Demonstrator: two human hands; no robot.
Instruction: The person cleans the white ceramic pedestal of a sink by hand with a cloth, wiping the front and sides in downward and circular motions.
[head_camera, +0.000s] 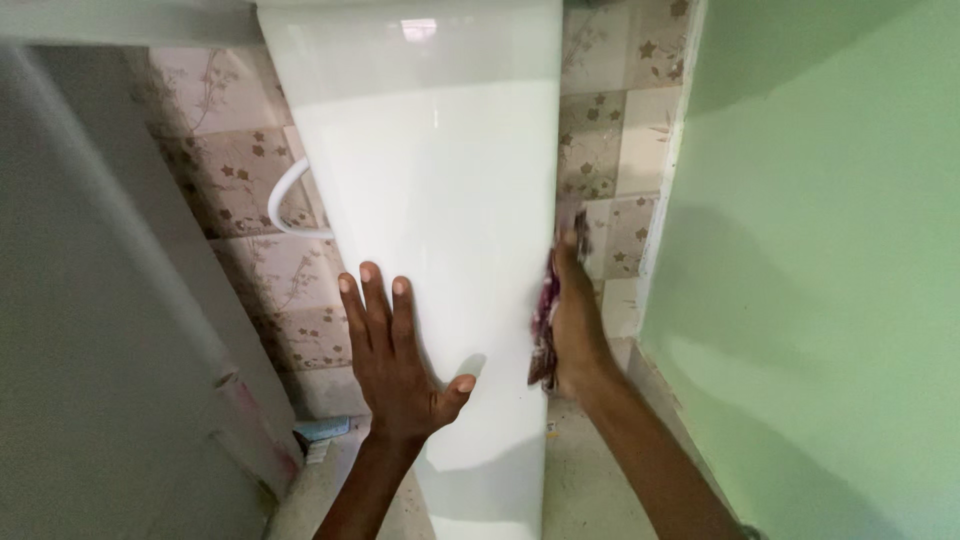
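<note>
The white ceramic basin pedestal (440, 250) stands upright against the tiled wall (230, 170), narrowing toward the floor, glossy enough to throw back the light. The left hand (395, 365) lies flat on its front face, fingers spread and straight, thumb out to the side; it closes on nothing, only presses. The right hand (572, 325) works the pedestal's far edge, fingers folded over a dark reddish rag (545, 330) that is pinched between palm and ceramic.

From where I stand, the risk sits in that smooth glaze. If the surface is wet, the flat left palm could skid sideways and leave the person's weight with nothing under it. The rag hand is squeezed into the narrow gap between the pedestal's edge and the wall tiles, just beside the corner of the green wall (820, 280); a hard stroke there could scrape the knuckles on the tile or drag the cloth out of the fingers. Too much push from both sides might also rock the pedestal if it is not fixed firmly, though I cannot tell how it is set.

To the left of the pressing hand, a white hose (290, 205) loops out from behind the column; a slipping hand could catch it. Below that hand, a small bluish object (322, 430) lies on the floor (580, 480) near the base, underfoot trouble.
</note>
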